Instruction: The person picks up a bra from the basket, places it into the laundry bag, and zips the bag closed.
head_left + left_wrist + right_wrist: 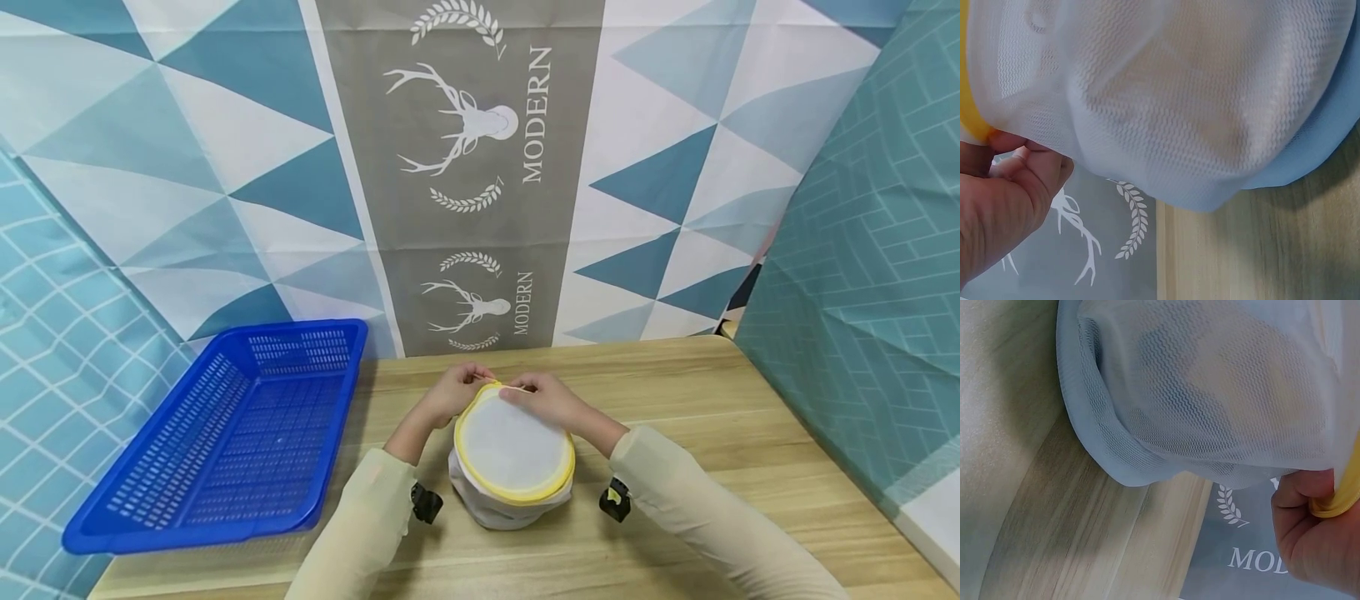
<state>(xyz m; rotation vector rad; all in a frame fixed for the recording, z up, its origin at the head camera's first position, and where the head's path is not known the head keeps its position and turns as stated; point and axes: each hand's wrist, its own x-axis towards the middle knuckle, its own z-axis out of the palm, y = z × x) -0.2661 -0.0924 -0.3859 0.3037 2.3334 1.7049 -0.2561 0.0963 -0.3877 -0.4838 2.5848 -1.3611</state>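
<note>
1. At far left, a light-blue sheet printed with white grid lines hangs beside a pale wooden table.
2. On the table's left side sits a deep-blue rectangular plastic basket with slotted walls, well apart from the bag.
3. A cream long sleeve leads to the person's left hand, thumb and fingers closed in a pinch at the far left edge of the bag; a small black device shows below the wrist.
4. Near the middle of the table, a round, soft white mesh bag rests on the wood, its circular top ringed by bright yellow trim and tilted toward the near side. Faint colours show through the mesh; what they are cannot be told.
5. Behind it, at the far side, hangs a grey panel with white stag heads and the word "MODERN", flanked by blue and white triangles.
6. The person's right hand, just beside the left, pinches the yellow trim between thumb and curled fingers.
7. At far right, a teal sheet in a herringbone brick pattern borders the table.
</note>
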